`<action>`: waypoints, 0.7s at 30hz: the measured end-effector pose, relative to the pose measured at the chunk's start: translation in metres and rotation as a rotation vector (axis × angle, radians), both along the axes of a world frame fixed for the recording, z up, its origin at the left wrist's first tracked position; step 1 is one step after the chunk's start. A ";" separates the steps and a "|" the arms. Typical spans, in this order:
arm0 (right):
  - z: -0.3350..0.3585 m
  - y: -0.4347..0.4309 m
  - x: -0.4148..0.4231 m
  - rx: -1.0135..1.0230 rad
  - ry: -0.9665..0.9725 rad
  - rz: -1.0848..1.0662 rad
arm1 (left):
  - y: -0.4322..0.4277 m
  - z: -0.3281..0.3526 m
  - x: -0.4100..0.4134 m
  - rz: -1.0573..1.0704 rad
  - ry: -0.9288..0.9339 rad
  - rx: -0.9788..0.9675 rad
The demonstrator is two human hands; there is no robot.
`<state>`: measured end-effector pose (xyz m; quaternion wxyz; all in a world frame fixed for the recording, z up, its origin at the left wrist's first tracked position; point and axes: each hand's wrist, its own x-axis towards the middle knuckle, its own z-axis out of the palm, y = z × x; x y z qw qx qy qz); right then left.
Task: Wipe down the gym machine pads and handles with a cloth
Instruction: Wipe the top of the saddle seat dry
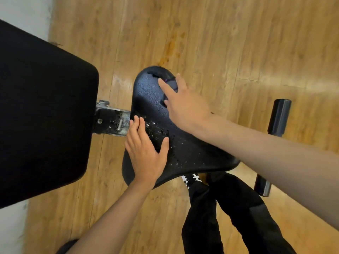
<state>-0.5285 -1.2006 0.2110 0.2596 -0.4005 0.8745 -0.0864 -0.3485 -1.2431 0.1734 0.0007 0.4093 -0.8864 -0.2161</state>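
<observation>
Head view looked straight down on a black seat pad [150, 92] of a gym machine, standing over a wooden floor [238, 43]. The left hand [145, 153] lay flat on the near left edge of the seat pad. Its grip was wide, with the fingers straight and close together, the thumb spread out to the side, and nothing held. The right hand [185, 105] reached across to the far end of the same pad. Its grip was also wide, with the fingers stretched out and pressing a dark cloth [172, 85] down onto the pad. Only a small bunched part of the cloth showed between the fingers, near the far rim of the seat.

Small droplets [161, 129] speckled the pad between the two hands. To the left, a large black back pad [42, 110] filled that side of the view. A worn metal bracket [110, 118] with a bolt joined it to the seat, just beside the left fingertips. Off to the right, well apart from the seat, a black foam roller [279, 116] stood out over the floor, and a second one [262, 186] showed nearer, partly behind the right forearm. Below the seat were the person's black trousers [229, 208] and a black-and-white patterned shoe [191, 177]. A pale wall [23, 13] edged the upper left.
</observation>
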 end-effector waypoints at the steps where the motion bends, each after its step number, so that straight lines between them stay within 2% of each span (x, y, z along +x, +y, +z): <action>1: 0.004 0.007 0.003 0.054 0.020 0.009 | 0.001 -0.001 0.000 -0.007 -0.013 -0.012; 4: 0.027 0.078 0.030 0.102 0.176 0.034 | 0.002 -0.001 0.002 -0.016 -0.007 -0.036; 6: 0.035 0.125 0.038 0.043 0.200 0.052 | 0.003 0.000 0.000 -0.007 -0.014 -0.036; 8: 0.028 0.136 0.031 -0.019 0.186 0.074 | 0.003 -0.002 -0.001 0.004 -0.022 -0.034; 16: -0.029 -0.061 -0.028 -0.114 -0.091 -0.086 | 0.000 -0.004 0.002 0.003 -0.016 -0.014; 18: -0.029 -0.072 -0.036 -0.116 -0.135 -0.080 | -0.001 -0.005 0.001 0.002 -0.025 -0.010; 21: -0.010 -0.016 -0.021 -0.049 -0.100 -0.035 | -0.002 -0.003 0.003 -0.007 -0.036 -0.008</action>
